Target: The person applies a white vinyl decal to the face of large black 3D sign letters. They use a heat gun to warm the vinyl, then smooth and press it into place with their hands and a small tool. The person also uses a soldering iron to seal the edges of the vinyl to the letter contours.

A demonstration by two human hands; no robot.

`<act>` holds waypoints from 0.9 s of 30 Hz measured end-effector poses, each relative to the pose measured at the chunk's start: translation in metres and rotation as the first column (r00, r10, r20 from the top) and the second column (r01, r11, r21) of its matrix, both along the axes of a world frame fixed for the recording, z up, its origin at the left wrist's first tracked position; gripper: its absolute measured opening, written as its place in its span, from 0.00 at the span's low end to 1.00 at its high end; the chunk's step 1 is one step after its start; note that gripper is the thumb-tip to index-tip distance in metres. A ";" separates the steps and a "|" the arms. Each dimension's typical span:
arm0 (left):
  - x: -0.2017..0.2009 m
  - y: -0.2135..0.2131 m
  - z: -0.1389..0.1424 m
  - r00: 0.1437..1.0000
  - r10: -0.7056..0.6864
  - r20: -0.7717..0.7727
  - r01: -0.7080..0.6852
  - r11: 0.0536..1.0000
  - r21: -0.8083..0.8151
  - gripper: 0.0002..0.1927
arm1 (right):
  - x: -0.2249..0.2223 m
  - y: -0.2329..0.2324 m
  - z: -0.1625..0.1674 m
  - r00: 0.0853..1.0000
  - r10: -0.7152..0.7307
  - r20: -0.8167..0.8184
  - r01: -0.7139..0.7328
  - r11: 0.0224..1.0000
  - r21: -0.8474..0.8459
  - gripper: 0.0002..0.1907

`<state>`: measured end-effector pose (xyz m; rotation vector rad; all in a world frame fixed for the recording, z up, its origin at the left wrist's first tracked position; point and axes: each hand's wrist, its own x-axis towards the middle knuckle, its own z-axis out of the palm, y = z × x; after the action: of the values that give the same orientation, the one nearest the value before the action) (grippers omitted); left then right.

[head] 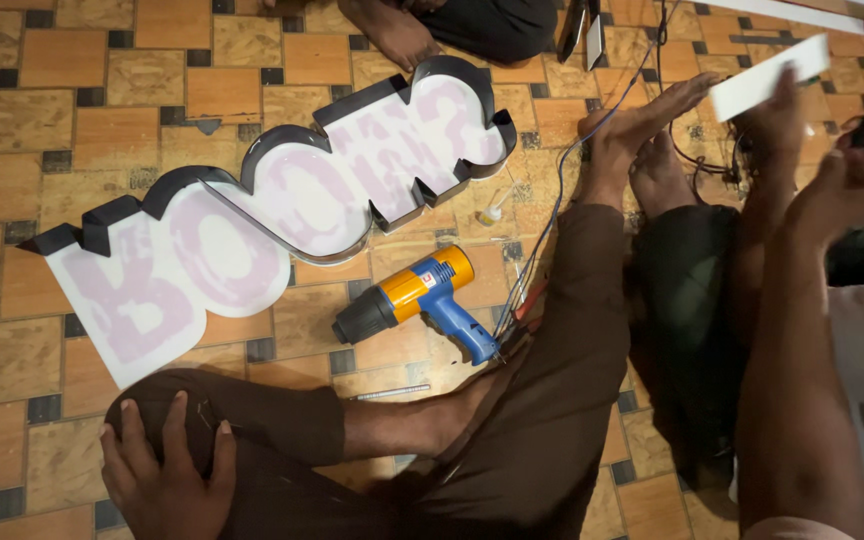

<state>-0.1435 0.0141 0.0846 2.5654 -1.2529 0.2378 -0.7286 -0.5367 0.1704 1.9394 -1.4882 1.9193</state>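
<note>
Down on the tiled floor (12, 120) lies a big sign (252, 215) of joined block letters, with a dark metal rim and a white face tinted pink. Its length runs from lower left to upper right.

The person sits beside it in brown clothes. The right arm reaches far forward in a long brown sleeve, and the right hand (642, 120) is flat and empty, fingers stretched toward a white strip (767, 75) held by a co-worker's hand (777, 115). The left hand (167, 470) rests low on the brown-clad knee (262, 410), fingers spread and gripping nothing.

The hands are well apart. Between them lies the heat gun (417, 295), orange and blue, untouched, just below the sign. Its long axis is diagonal: the black nozzle points lower left and the blue handle angles lower right.

A thin blue cable (562, 190) runs past the right wrist.
</note>
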 end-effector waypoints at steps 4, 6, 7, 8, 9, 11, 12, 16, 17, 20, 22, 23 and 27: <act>0.000 0.002 0.000 1.000 -0.017 0.011 0.017 1.000 -0.024 0.30 | -0.018 0.002 -0.001 0.998 -0.059 0.037 0.058 0.998 0.020 0.26; -0.001 0.002 -0.001 0.999 0.004 0.045 -0.005 1.000 0.010 0.31 | -0.027 0.006 -0.002 0.998 -0.036 0.055 0.034 0.998 0.043 0.26; -0.001 0.001 -0.002 0.998 0.013 0.059 -0.015 1.000 0.024 0.31 | -0.031 0.008 -0.002 0.998 -0.031 0.060 0.028 0.998 0.049 0.26; -0.002 0.001 -0.003 0.999 0.001 0.048 0.001 1.000 -0.022 0.31 | -0.034 0.009 -0.003 0.998 -0.023 0.055 0.020 0.998 0.055 0.26; -0.002 0.001 -0.003 0.999 -0.013 0.038 0.016 0.998 -0.067 0.30 | -0.038 0.010 -0.004 0.998 -0.017 0.058 0.013 0.998 0.062 0.25; -0.001 0.000 -0.005 0.999 -0.030 0.039 0.034 0.994 -0.107 0.31 | -0.043 0.011 -0.005 0.998 0.005 0.063 -0.010 0.997 0.078 0.25; 0.000 -0.001 -0.006 0.998 -0.029 0.050 0.034 0.994 -0.101 0.31 | -0.045 0.010 -0.005 0.997 0.019 0.069 -0.025 0.995 0.092 0.25; 0.000 0.001 -0.006 0.999 -0.005 0.054 0.007 0.999 -0.050 0.31 | -0.051 0.013 -0.011 0.996 0.053 0.072 -0.063 0.988 0.139 0.24; 0.000 0.002 -0.005 0.998 -0.018 0.053 0.021 0.998 -0.058 0.31 | -0.051 0.014 -0.012 0.997 0.048 0.065 -0.057 0.988 0.143 0.24; 0.001 0.001 -0.002 0.998 -0.025 0.059 0.029 0.997 -0.069 0.31 | -0.055 0.015 -0.017 0.997 0.051 0.051 -0.059 0.985 0.159 0.24; 0.001 -0.002 0.000 0.998 -0.009 0.059 0.012 0.999 -0.045 0.31 | -0.058 0.015 -0.019 0.997 0.049 0.054 -0.057 0.983 0.174 0.24; -0.001 -0.003 0.001 0.998 -0.017 0.061 0.022 0.997 -0.080 0.31 | -0.060 0.016 -0.021 0.997 0.048 0.054 -0.056 0.982 0.180 0.24; -0.002 -0.006 0.005 0.999 -0.029 0.045 0.035 0.988 -0.151 0.29 | -0.068 0.017 -0.029 0.998 0.035 0.045 -0.043 0.979 0.200 0.24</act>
<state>-0.1459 0.0079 0.0899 2.4211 -1.2395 0.3678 -0.7961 -0.5196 0.1415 2.0336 -1.7298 1.9023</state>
